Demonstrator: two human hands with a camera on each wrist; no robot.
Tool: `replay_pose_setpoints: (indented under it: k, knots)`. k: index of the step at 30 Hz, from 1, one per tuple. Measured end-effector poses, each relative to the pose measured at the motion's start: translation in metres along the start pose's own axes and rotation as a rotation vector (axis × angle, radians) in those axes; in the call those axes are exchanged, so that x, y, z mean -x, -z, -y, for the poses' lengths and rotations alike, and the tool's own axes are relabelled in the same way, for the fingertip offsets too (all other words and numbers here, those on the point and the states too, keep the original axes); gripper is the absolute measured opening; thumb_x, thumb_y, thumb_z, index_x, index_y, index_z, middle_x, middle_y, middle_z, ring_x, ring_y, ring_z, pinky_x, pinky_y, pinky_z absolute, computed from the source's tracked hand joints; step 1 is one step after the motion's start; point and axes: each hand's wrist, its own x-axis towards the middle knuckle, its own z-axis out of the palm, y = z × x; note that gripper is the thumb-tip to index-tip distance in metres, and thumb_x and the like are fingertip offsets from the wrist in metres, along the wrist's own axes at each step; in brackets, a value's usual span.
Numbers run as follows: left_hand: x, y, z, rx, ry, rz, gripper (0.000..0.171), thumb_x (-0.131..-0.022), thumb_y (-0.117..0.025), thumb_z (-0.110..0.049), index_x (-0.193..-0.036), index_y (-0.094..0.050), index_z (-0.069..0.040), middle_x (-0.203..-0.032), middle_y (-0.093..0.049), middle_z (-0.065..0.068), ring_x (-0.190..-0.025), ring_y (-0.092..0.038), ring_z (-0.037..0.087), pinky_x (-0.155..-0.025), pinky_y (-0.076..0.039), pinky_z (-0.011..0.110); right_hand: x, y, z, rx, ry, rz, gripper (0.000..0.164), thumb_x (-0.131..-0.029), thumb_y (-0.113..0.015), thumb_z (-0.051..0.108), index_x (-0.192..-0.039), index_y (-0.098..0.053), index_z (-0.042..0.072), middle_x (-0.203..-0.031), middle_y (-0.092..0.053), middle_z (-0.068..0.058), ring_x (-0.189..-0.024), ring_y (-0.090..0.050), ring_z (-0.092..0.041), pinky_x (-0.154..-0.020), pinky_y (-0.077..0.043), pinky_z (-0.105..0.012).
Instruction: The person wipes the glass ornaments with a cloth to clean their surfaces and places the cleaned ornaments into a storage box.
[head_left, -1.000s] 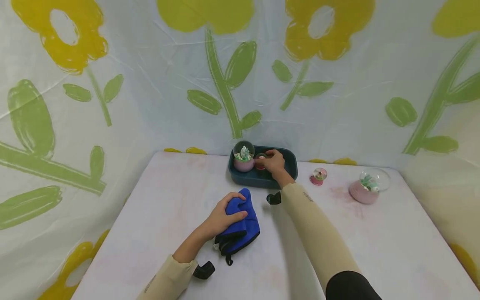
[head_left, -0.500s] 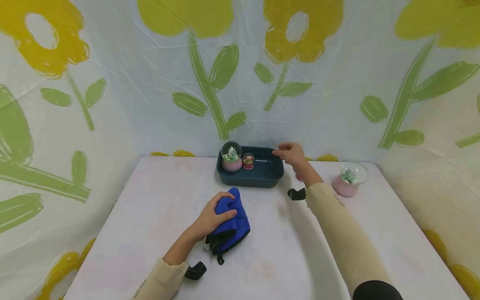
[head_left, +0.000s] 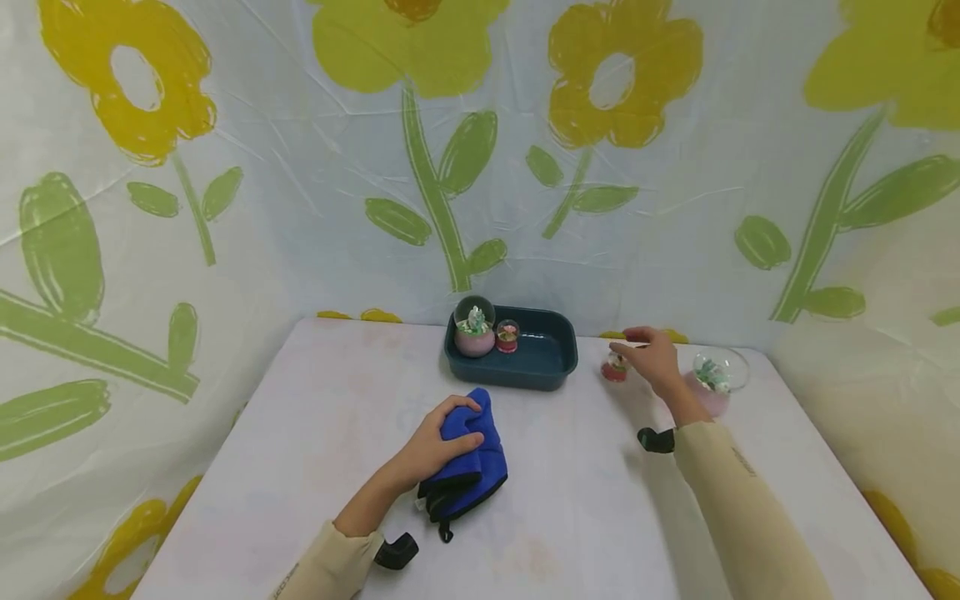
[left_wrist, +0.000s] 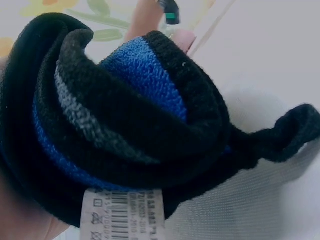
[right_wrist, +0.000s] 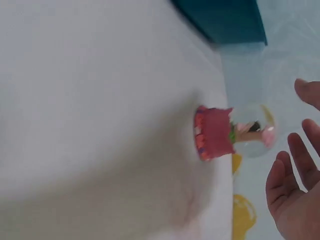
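Clock: read in the head view, twelve pointing away from the person.
Left hand (head_left: 442, 446): gripping the blue cloth (head_left: 491, 454), fingers and thumb bent round its folds.
Blue cloth: on the desk (head_left: 337, 417), at three o'clock of the left hand and touching it; well apart from the right hand, at about eight o'clock of it. The left wrist view shows layered black edging, a white printed label (left_wrist: 121, 215) and a black loop (left_wrist: 285, 132).
Right hand (head_left: 654, 364): holding nothing — fingers loosely bent, thumb held apart from them.
Lone small globe (head_left: 613, 374): upright on the desk at nine o'clock of the right hand, just beside its fingertips; the right wrist view shows a gap between dome and fingers. From the left hand it lies at two o'clock, well apart.
Teal tray (head_left: 512, 382): at one o'clock of the left hand, and at nine of the right hand, beyond the lone small globe.
Tray's nine o'clock end: a large pink-based globe (head_left: 475, 344) with a small red-based globe (head_left: 507, 342) just beside it, at three o'clock.
Outer large globe (head_left: 712, 402): between three and four o'clock of the right hand — its pink base partly hidden by the wrist.
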Motion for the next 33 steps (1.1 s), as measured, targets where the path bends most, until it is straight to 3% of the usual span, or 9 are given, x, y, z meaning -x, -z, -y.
replay_pose_setpoints:
  k: [5,12,18,26,33]
  knots:
    - [-0.002,0.001,0.001,-0.003,-0.005,-0.002,0.037,-0.091,-0.067,-0.037,-0.124,-0.051,-0.032,-0.147,-0.037,0.006,-0.121,-0.044,0.034,-0.094,-0.042,0.056,0.000,-0.001,-0.021,-0.034,0.007,-0.010,0.068,-0.089,-0.070,0.040,-0.138,-0.045,0.000,-0.139,-0.043,-0.024,-0.121,-0.044,-0.041,-0.100,-0.037,-0.054]
    - [-0.005,0.002,0.002,0.004,0.004,-0.002,0.037,-0.091,-0.067,-0.036,-0.124,-0.051,-0.032,-0.147,-0.036,0.007,-0.120,-0.045,0.034,-0.093,-0.043,0.054,-0.005,-0.013,-0.044,-0.105,-0.056,0.038,0.074,-0.088,-0.073,0.032,-0.145,-0.035,0.003,-0.143,-0.037,-0.022,-0.121,-0.041,-0.038,-0.104,-0.035,-0.052]
    - [-0.002,0.001,0.004,-0.014,0.016,-0.004,0.037,-0.091,-0.067,-0.037,-0.124,-0.051,-0.032,-0.148,-0.035,0.009,-0.122,-0.044,0.036,-0.093,-0.042,0.058,-0.004,-0.022,-0.059,-0.073,-0.110,0.073,0.089,-0.085,-0.075,0.038,-0.149,-0.026,0.000,-0.143,-0.036,-0.025,-0.126,-0.039,-0.038,-0.108,-0.031,-0.050]
    - [-0.001,-0.004,0.008,-0.021,0.013,0.011,0.037,-0.091,-0.066,-0.039,-0.124,-0.050,-0.033,-0.147,-0.035,0.008,-0.123,-0.043,0.036,-0.094,-0.041,0.058,0.004,-0.026,-0.062,-0.013,-0.121,0.020,0.070,-0.091,-0.069,0.033,-0.142,-0.038,-0.004,-0.134,-0.045,-0.026,-0.119,-0.043,-0.038,-0.105,-0.034,-0.051]
    - [-0.002,-0.003,0.005,-0.021,0.016,0.008,0.037,-0.091,-0.066,-0.036,-0.124,-0.051,-0.031,-0.147,-0.035,0.008,-0.123,-0.042,0.035,-0.096,-0.039,0.058,0.002,-0.027,-0.062,0.005,-0.126,0.009,0.070,-0.091,-0.068,0.033,-0.141,-0.038,-0.006,-0.132,-0.047,-0.028,-0.117,-0.044,-0.039,-0.105,-0.035,-0.051]
